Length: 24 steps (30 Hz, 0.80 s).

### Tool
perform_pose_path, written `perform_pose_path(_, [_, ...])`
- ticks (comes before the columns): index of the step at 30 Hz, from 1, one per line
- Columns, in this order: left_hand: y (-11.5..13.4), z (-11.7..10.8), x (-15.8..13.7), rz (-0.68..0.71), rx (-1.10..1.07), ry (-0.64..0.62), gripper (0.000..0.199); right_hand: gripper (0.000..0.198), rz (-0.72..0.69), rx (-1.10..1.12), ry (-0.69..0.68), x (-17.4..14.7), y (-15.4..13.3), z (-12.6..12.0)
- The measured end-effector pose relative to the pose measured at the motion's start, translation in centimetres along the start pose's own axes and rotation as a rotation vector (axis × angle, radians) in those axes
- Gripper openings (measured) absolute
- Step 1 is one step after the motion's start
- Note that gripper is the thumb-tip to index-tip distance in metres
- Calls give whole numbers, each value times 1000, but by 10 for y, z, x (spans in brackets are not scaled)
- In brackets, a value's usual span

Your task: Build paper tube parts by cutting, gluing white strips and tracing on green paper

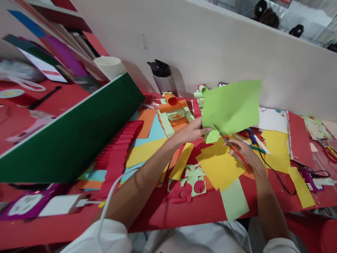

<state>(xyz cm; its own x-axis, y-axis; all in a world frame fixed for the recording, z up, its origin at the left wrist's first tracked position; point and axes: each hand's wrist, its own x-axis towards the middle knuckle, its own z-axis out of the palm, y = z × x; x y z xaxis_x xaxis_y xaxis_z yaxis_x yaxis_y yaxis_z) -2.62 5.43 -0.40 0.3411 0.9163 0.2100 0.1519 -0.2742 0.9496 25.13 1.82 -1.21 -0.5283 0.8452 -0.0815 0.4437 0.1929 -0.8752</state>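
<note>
A bright green sheet of paper (233,105) is raised above the table, pinched at its lower left edge by my left hand (194,130). Red-handled scissors (237,150) are in my right hand (243,153), their blades at the sheet's lower edge. Below the blades, a small corner piece with a round outline (213,135) hangs beside my left fingertips. Under both hands lie yellow paper sheets (222,163). Closer to me are pale green and red scraps with round cut-outs (197,186).
A paper model in orange and pale green (175,114) stands left of the sheet, near a dark-lidded bottle (163,75). A green board (79,137) leans at the left. A glue gun (251,135) with a black cable lies at right. A white cable (116,186) crosses my left arm.
</note>
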Motion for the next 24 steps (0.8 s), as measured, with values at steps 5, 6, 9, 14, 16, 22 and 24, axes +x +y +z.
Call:
perform_pose_path(5, [5,0,-1,-1,37,-27,18,44,34,4,-31,0,0,0])
perform_pose_path(6, [6,-1,-1,-3,42,-21,19,44,41,4,-30,0,0,1])
perform_pose_path(9, [6,-1,-1,-4,33,-10,22,42,41,-2,-22,-1,0,1])
perform_pose_path(14, [2,-3,-1,-5,30,-76,26,38,37,-25,-22,-1,-2,-1])
perform_pose_path(16, [1,-3,-2,-13,35,-93,29,38,39,-37,-26,-2,-3,-3])
perform_pose_path(22, [6,2,-2,53,14,-104,50,40,59,-12,-17,-4,-9,-6])
perform_pose_path(24, [9,6,-2,65,59,-67,49,41,80,25,0,-5,-12,-6])
